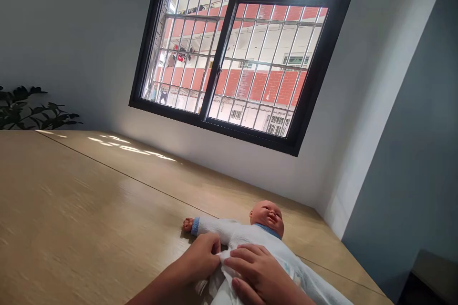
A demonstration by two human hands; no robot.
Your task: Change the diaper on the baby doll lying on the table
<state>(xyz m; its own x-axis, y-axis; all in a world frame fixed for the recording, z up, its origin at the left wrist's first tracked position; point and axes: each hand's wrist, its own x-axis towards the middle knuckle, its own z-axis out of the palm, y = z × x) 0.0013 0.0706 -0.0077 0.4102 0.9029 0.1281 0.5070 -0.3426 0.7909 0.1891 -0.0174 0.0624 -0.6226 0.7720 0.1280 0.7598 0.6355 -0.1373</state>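
A baby doll (pixel 268 219) in a white garment (pixel 246 236) with blue trim lies on its back on a light wooden table (pixel 89 209), head toward the wall, one arm stretched to the left. My left hand (pixel 200 259) pinches the white cloth at the doll's chest, fingers closed on it. My right hand (pixel 255 271) lies on the doll's torso with fingers curled over the cloth, touching the left hand. The doll's lower body is cut off by the frame's bottom edge.
A black-framed barred window (pixel 236 62) fills the wall behind the table. A dark leafy plant (pixel 25 112) stands at the far left edge. The table's right end drops off near a grey wall (pixel 411 152).
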